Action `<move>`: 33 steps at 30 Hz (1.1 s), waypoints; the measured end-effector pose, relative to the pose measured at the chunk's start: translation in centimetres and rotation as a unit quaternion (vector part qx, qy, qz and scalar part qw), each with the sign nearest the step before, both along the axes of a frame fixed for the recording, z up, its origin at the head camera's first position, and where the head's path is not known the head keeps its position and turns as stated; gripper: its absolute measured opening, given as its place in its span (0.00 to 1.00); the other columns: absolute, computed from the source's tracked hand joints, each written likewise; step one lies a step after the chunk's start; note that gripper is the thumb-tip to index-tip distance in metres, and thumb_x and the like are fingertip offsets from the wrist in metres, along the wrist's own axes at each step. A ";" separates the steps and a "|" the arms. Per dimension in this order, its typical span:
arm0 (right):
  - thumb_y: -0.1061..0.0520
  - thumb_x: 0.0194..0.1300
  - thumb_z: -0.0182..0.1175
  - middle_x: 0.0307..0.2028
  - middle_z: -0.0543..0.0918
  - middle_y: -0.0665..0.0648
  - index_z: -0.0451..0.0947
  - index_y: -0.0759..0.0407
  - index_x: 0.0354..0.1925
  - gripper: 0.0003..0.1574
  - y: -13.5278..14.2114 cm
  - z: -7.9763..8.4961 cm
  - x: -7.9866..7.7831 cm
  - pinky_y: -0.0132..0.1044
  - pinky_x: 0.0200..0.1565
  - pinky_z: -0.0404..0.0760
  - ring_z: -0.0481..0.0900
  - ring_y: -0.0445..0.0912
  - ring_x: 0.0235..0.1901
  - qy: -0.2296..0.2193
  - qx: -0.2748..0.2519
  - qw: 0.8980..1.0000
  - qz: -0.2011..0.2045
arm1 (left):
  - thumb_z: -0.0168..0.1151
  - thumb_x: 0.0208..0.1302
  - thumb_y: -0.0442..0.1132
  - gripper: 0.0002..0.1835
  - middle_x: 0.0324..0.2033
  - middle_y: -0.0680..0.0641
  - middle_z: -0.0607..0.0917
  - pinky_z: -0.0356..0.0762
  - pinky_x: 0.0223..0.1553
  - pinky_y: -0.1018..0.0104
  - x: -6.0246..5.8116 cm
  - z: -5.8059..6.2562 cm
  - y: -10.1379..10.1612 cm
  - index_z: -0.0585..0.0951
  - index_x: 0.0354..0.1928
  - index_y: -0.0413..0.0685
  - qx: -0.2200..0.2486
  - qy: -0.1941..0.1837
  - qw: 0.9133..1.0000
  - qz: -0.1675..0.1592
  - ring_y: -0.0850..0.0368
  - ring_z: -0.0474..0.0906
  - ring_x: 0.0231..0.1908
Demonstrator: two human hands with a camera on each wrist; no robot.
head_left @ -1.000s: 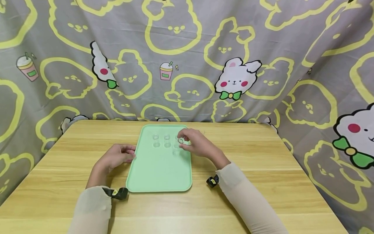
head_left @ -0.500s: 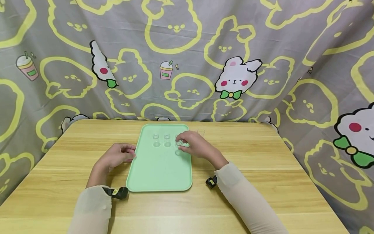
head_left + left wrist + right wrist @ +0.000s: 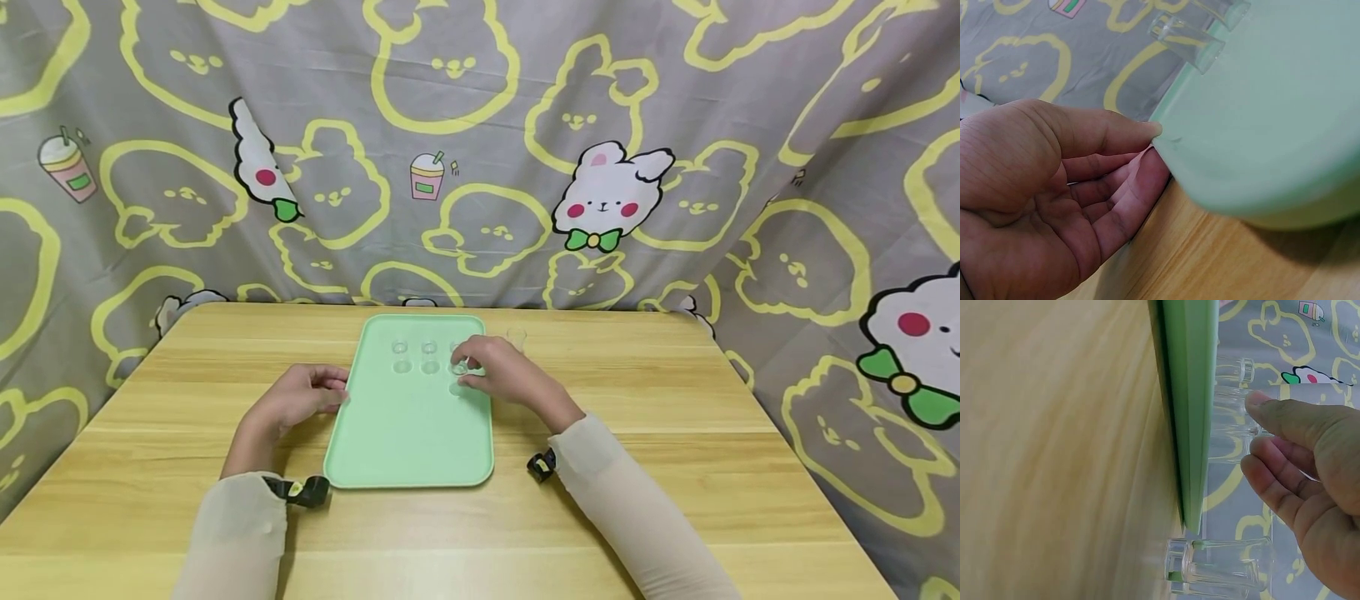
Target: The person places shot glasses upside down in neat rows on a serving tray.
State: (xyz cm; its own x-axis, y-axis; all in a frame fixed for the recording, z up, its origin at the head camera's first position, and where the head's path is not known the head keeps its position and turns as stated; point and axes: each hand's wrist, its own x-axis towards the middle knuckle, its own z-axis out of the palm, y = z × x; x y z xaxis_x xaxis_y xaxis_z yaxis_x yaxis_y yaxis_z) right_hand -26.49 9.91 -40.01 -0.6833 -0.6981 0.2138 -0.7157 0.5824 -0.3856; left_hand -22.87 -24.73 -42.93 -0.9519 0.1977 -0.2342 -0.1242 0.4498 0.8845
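Observation:
At the left edge of the mint-green tray (image 3: 408,450), my left hand (image 3: 294,398) pinches the rim. The left wrist view shows the thumb on top of the rim and the fingers (image 3: 1125,206) bent under it. My right hand (image 3: 504,371) is over the far right of the tray, its thumb and fingers round the narrow upper end of a clear shot glass (image 3: 459,367) standing upside down. Two more inverted shot glasses, one a left glass (image 3: 401,357) and one a middle glass (image 3: 429,357), stand in the far row. Another there is partly hidden behind the right hand.
Off the tray's far right, a clear glass (image 3: 517,337) stands upright on the wooden table (image 3: 637,475), partly hidden by the right hand. In the right wrist view a second glass overlaps this glass (image 3: 1229,565). A patterned grey curtain (image 3: 337,167) hangs behind the table.
The right hand has lowered the shot glass from just above the tray until its rim stands on it. The left hand keeps its place at the tray's edge.

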 end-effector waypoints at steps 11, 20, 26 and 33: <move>0.61 0.64 0.73 0.46 0.86 0.55 0.84 0.60 0.50 0.16 0.0 0.1 0.1 0.34 0.48 0.83 0.84 0.47 0.44 0.010 -0.006 1.000 -0.002 | 0.62 0.71 0.30 0.23 0.48 0.39 0.79 0.86 0.46 0.62 -0.2 0.0 0.0 0.72 0.65 0.27 -0.001 0.002 1.000 -0.001 0.51 0.78 0.46; 0.59 0.67 0.70 0.49 0.87 0.62 0.83 0.67 0.53 0.19 1.1 1.5 0.1 0.45 0.50 0.85 0.86 0.52 0.45 0.001 -0.049 0.999 -0.014 | 0.62 0.71 0.30 0.23 0.48 0.38 0.79 0.86 0.47 0.60 0.1 0.0 0.0 0.72 0.65 0.27 -0.005 -0.001 1.000 0.002 0.50 0.78 0.47; 0.57 0.70 0.68 0.48 0.87 0.60 0.83 0.65 0.53 0.17 2.7 2.6 -0.2 0.47 0.51 0.85 0.85 0.50 0.45 0.000 -0.086 0.995 -0.057 | 0.62 0.71 0.30 0.23 0.48 0.39 0.79 0.86 0.47 0.61 0.2 0.1 0.0 0.72 0.65 0.27 -0.004 -0.002 1.000 0.004 0.50 0.78 0.47; 0.56 0.71 0.67 0.49 0.85 0.60 0.83 0.64 0.54 0.17 4.8 2.9 -1.0 0.47 0.52 0.85 0.84 0.51 0.45 0.003 -0.114 0.989 -0.099 | 0.62 0.71 0.30 0.23 0.48 0.39 0.79 0.86 0.47 0.62 0.0 0.0 0.0 0.72 0.65 0.27 0.000 -0.003 1.000 0.002 0.50 0.78 0.47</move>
State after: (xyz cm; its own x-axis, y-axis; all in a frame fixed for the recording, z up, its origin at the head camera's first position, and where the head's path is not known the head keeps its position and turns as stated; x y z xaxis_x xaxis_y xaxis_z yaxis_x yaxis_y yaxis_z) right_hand -27.52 14.68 -37.09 -0.7995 -0.4845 0.3551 -0.5997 0.6089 -0.5193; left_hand -22.87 -24.72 -42.96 -0.9514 0.1936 -0.2395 -0.1308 0.4500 0.8834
